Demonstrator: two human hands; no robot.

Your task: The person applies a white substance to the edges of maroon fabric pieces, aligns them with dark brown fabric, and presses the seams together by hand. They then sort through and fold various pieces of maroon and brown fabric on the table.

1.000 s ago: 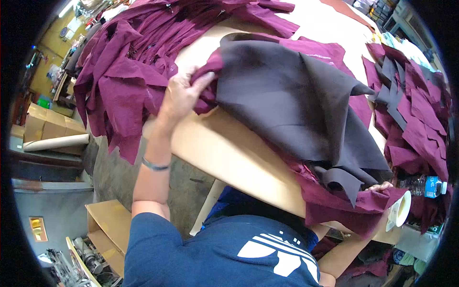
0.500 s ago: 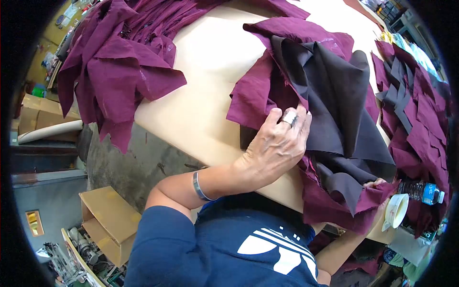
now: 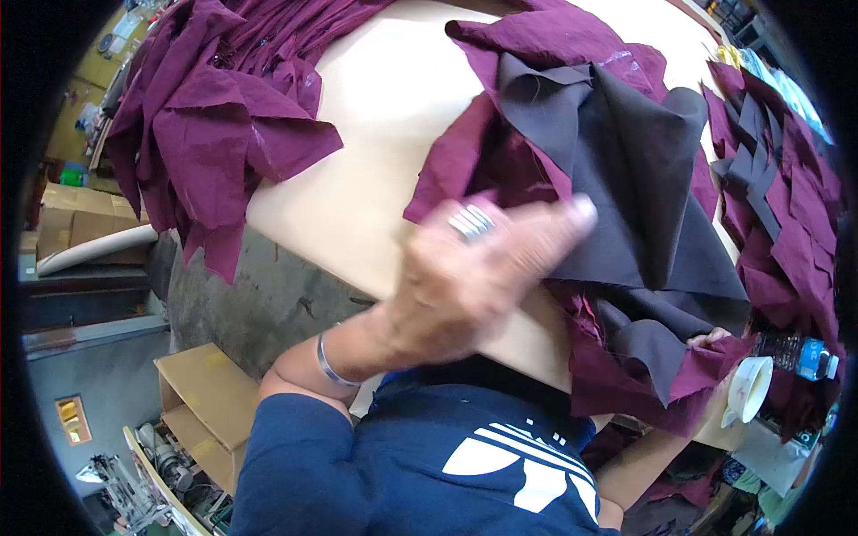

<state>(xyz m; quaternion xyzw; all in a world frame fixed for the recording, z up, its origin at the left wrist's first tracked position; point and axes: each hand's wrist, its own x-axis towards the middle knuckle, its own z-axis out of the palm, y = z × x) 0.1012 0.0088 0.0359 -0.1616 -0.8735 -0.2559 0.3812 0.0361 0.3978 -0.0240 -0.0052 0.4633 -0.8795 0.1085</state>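
Note:
My left hand [image 3: 469,268], blurred by motion, is over the near edge of the maroon fabric [image 3: 451,161]. One finger stretches out toward the black fabric [image 3: 635,196]; I see nothing held in this hand. A wide ring and a bracelet are on this arm. The black fabric lies creased on top of the maroon piece. At the lower right, my right hand [image 3: 709,338] pinches the near corner of the maroon fabric, whose folds cover most of the hand. Frayed threads show along the cut edges.
A maroon fabric heap [image 3: 214,134] hangs off the pale table [image 3: 375,116] at left. More maroon and black pieces [image 3: 778,205] lie at right. Near my right hand are a tape roll [image 3: 747,391] and a plastic bottle [image 3: 809,359]. A cardboard box [image 3: 206,411] sits below.
My left hand has moved left and toward my body, away from the black fabric's edge. The maroon flap beside it has shifted slightly left. My right hand stays at the corner.

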